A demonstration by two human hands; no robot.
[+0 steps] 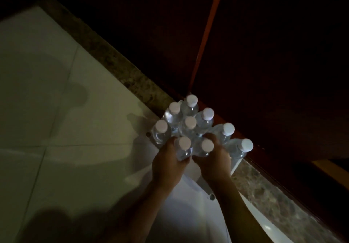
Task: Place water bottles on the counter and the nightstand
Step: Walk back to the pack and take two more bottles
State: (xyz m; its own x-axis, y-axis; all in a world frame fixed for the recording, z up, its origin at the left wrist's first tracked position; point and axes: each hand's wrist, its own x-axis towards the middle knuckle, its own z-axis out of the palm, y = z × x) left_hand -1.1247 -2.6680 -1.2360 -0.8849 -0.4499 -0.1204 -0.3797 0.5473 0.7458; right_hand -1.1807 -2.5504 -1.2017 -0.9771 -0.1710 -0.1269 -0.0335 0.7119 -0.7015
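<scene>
Several clear water bottles (188,123) with white caps stand in a tight cluster on a white surface (149,159) close to the floor. My left hand (168,164) is wrapped around the near-left bottle (184,148). My right hand (213,159) grips the bottle beside it (205,148). Both bottles stand upright at the front of the cluster. Two more bottles (243,147) stand to the right, by the dark wall.
The scene is dim. Pale floor tiles (47,101) spread to the left. A speckled stone strip (117,65) runs diagonally along dark wooden panels (264,63) with an orange-brown edge (207,34). White cloth (188,214) hangs beneath my forearms.
</scene>
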